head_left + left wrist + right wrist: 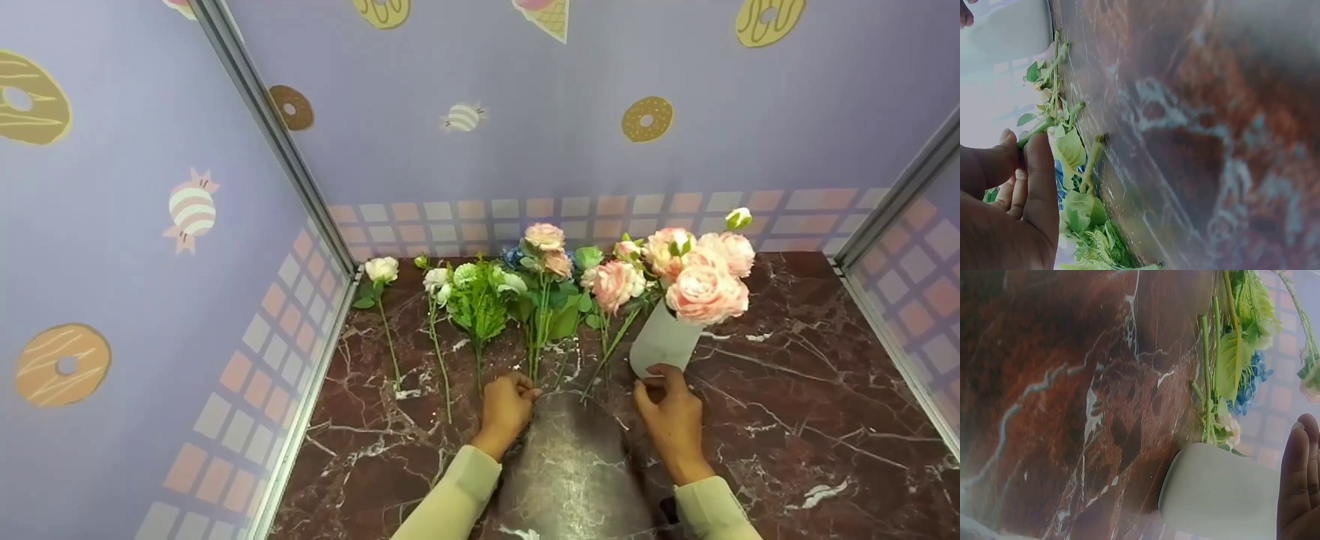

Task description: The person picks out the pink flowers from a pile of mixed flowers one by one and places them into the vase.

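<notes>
My left hand point(506, 409) pinches the green stem point(1036, 132) of a pale pink rose point(544, 237) between thumb and fingertips. Its blooms rise over the other flowers in the head view, and in the right wrist view the pink bloom point(1311, 377) hangs above the tabletop. A white vase point(666, 341) at the right holds several pink peonies point(706, 291) and a bud point(739, 218). My right hand point(671, 416) is at the vase's lower part with its fingers extended. The right wrist view shows the fingers point(1296, 478) beside the vase point(1219, 489).
On the dark red marbled tabletop point(795, 420) lie a white rose point(381, 270), green foliage point(480, 315), a blue flower point(1249, 382) and a pink peony point(616, 285). Patterned purple walls point(555, 150) enclose the back and sides.
</notes>
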Tool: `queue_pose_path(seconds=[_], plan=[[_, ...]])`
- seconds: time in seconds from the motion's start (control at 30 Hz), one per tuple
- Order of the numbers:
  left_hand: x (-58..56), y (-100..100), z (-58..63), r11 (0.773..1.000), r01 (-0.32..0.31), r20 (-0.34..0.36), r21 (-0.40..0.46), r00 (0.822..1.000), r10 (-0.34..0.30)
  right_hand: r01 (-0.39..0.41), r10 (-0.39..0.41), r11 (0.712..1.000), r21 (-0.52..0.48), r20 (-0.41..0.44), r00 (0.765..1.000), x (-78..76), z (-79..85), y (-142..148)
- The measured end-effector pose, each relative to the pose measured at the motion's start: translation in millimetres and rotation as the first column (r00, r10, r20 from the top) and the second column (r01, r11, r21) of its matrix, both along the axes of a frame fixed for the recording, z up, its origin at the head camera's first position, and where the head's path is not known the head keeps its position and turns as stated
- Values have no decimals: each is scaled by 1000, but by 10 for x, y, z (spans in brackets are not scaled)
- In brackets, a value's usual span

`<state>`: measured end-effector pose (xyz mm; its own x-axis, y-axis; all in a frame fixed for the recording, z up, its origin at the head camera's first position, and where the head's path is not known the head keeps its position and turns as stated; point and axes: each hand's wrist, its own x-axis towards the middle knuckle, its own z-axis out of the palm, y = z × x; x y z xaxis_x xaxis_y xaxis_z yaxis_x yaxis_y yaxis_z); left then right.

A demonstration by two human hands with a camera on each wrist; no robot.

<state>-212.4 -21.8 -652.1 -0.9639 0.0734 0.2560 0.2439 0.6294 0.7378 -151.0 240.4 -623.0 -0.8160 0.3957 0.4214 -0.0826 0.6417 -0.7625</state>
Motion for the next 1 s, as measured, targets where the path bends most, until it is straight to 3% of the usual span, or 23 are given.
queue_pose_path(seconds=[0.1,0.13,0.17,0.5,1.0], plan=[[72,35,66,1000,1,26,19,1000,-1,-1,1,1000,6,14,1000,10,-3,-16],[119,61,168,1000,-10,56,25,998,9,-1,1,1000,7,20,1000,12,-1,-22],[133,71,172,999,-16,64,29,998,14,-2,1,1000,8,27,1000,13,3,-27],[248,115,150,999,-9,96,46,995,4,-32,40,997,-72,108,993,2,123,-81],[400,172,104,988,18,118,153,992,-36,-44,49,997,-63,72,996,-20,151,-165]])
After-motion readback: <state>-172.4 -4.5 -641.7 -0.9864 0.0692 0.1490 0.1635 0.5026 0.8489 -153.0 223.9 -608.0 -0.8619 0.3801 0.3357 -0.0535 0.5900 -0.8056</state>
